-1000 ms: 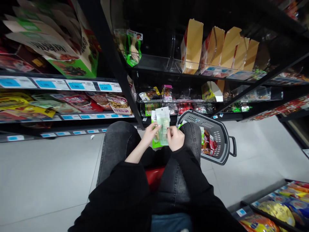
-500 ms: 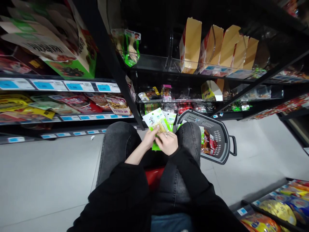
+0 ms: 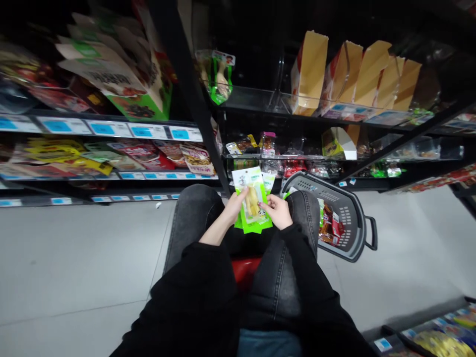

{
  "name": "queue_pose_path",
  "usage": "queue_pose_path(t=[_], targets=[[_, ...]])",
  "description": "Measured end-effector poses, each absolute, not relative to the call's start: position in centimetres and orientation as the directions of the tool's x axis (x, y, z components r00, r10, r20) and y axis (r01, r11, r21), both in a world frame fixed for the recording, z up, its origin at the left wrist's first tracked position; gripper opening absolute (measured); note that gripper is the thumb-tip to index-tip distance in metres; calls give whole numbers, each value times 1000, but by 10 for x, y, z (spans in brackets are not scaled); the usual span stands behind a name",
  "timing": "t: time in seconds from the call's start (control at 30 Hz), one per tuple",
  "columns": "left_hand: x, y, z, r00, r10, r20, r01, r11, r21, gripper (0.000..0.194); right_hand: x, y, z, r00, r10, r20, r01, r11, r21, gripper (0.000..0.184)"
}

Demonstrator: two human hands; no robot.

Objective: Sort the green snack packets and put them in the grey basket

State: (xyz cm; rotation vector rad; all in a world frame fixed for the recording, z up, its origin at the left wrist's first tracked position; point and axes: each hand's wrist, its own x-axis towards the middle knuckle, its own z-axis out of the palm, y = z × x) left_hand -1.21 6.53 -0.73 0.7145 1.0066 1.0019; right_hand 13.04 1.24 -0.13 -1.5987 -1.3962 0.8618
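Observation:
Between my knees I hold a few green and white snack packets, the front snack packet [image 3: 253,201] showing pale yellow food through a clear window. My left hand [image 3: 235,205] grips their left side, its thumb lying over the front. At the right edge my right hand [image 3: 278,210] pinches the packets between thumb and fingers. Behind the front one, another green and white packet [image 3: 268,181] peeks out at the upper right. A grey shopping basket [image 3: 345,198] stands on the floor by my right knee, with several red and brown packets [image 3: 332,224] inside.
Black shelving [image 3: 193,84] rises in front, holding open cardboard boxes [image 3: 310,69] and hanging packs [image 3: 222,79]. Snack bags [image 3: 197,158] and price tags fill the left shelves. More goods [image 3: 437,342] sit at lower right. A red seat [image 3: 245,272] shows beneath me.
My right hand has moved off the front of the packets to their right edge, so the window now shows. The whole view has shifted, with shelves and basket appearing farther right.

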Motion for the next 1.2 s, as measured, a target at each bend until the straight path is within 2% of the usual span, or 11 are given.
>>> queue_pose_path(t=[0.17, 0.27, 0.4, 0.5, 0.6, 0.7, 0.77, 0.93, 1.2], targets=[[-24, 71, -3, 171, 930, -325, -273, 362, 891, 48, 122, 34, 3, -127, 991, -36, 345, 10, -939, 27], [-41, 76, -1, 146, 960, -237, -285, 271, 920, 50, 113, 60, 7, -129, 990, -58, 261, -23, -965, 32], [-64, 76, -2, 243, 950, -197, -8, 204, 979, 42, 104, 82, 1, -68, 996, -65, 93, -59, -994, 38], [-72, 76, -6, 293, 941, -172, 197, 117, 973, 34, 103, 80, -12, -43, 997, -62, 59, -60, -996, 38], [-71, 79, -13, 365, 921, -138, 298, 25, 954, 31, 106, 74, -20, -5, 998, -65, 125, -64, -990, 38], [-66, 83, -20, 416, 901, -123, 305, -11, 952, 32, 111, 73, -23, 20, 998, -66, 213, -69, -975, 38], [-62, 84, -24, 403, 910, -100, 306, -31, 951, 32, 115, 75, -23, 26, 996, -80, 245, -84, -966, 38], [-55, 85, -32, 302, 953, -31, 325, -73, 943, 27, 122, 76, -23, -84, 988, -131, 334, -96, -938, 36], [-52, 84, -39, 334, 941, -55, 296, -50, 954, 27, 127, 72, -7, -91, 978, -187, 556, -106, -824, 32]])
